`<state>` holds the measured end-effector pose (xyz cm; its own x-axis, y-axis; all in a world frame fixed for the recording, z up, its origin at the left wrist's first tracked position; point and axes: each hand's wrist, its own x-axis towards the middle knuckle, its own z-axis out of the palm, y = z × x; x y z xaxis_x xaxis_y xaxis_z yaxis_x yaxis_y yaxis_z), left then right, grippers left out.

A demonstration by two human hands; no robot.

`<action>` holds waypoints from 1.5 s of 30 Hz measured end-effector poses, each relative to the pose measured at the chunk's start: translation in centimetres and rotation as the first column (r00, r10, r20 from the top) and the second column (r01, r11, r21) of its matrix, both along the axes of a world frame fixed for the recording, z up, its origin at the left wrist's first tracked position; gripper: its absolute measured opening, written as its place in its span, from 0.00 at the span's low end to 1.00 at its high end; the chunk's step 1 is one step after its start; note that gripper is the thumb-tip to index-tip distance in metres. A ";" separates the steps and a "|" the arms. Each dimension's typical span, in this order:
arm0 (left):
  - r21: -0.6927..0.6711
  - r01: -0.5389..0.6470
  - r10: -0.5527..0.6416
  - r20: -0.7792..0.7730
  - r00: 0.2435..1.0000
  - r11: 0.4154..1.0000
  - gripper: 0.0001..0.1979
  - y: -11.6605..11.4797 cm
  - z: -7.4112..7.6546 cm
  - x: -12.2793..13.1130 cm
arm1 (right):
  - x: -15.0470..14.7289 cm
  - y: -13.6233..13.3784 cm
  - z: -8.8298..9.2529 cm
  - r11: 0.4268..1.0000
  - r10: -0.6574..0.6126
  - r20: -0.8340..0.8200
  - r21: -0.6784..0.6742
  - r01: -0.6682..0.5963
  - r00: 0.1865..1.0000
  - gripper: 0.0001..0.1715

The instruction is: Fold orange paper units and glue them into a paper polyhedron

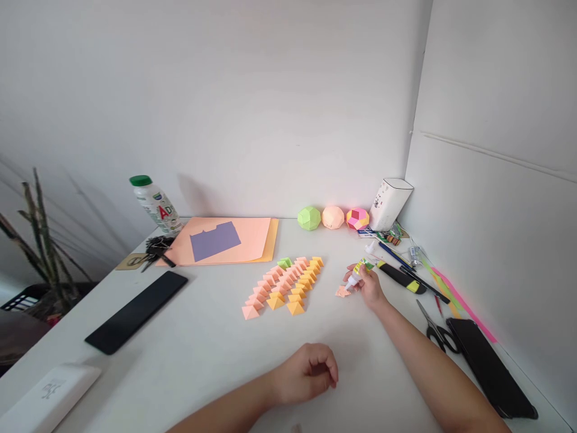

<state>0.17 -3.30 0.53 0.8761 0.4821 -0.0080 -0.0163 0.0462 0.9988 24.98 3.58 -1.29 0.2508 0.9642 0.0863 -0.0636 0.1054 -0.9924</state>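
Here, "AD" bottle (157,207), right fingers (366,280) holding squeeze bottle (359,269)

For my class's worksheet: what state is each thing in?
Glue bottle: tilted, gripped by the right hand
Left hand: loosely curled
Pyramid pieces: folded, overlapping in rows
Paper balls: assembled
White bottle: capped
Purple paper: flat, irregularly cut
Coloured sheets: stacked flat
Scissors: lying down, blade opening too small to tell

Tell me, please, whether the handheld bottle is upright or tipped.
Tipped: the bottle slants in the right hand, nozzle down by pink paper.
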 end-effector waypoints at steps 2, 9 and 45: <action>-0.002 0.001 -0.001 0.001 1.000 1.000 0.08 0.0 0.0 0.0 | 0.0 0.0 0.1 1.000 -0.002 0.003 -0.003 0.002 1.000 0.29; -0.012 0.003 -0.003 0.002 1.000 1.000 0.05 0.0 0.1 0.0 | 0.0 0.0 0.1 1.000 -0.004 0.006 -0.001 0.004 1.000 0.28; 0.235 0.007 -0.002 -0.020 1.000 0.972 0.09 -0.2 0.2 0.1 | -8.9 -3.0 3.3 0.891 0.443 0.166 -0.193 -0.412 0.881 0.31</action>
